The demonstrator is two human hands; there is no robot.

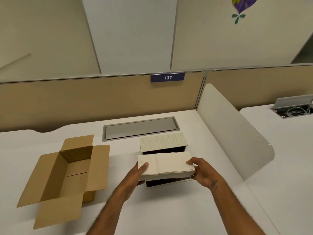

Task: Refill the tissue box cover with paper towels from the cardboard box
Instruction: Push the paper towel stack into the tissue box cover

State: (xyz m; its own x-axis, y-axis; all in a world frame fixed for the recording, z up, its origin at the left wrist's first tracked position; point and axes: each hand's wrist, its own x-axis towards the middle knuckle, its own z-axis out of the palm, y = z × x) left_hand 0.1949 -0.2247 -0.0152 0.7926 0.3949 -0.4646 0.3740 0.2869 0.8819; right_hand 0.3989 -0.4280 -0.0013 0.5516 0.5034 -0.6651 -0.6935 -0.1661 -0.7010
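Note:
A stack of cream paper towels (166,164) hangs just above the desk, held at both ends. My left hand (138,173) grips its left end and my right hand (202,173) grips its right end. Behind the stack lies the leaf-patterned tissue box cover (162,141), on its side with its dark open underside facing me. Under the stack a flat piece with a dark inside (162,182) shows, probably the cover's base. The brown cardboard box (67,173) stands open on the left of the desk, flaps spread, and looks empty inside.
The white desk (169,209) carries a shut grey cable hatch (140,128) behind the cover. A white curved divider (233,138) bounds the desk on the right. A tan partition with a "137" label (167,77) runs along the back.

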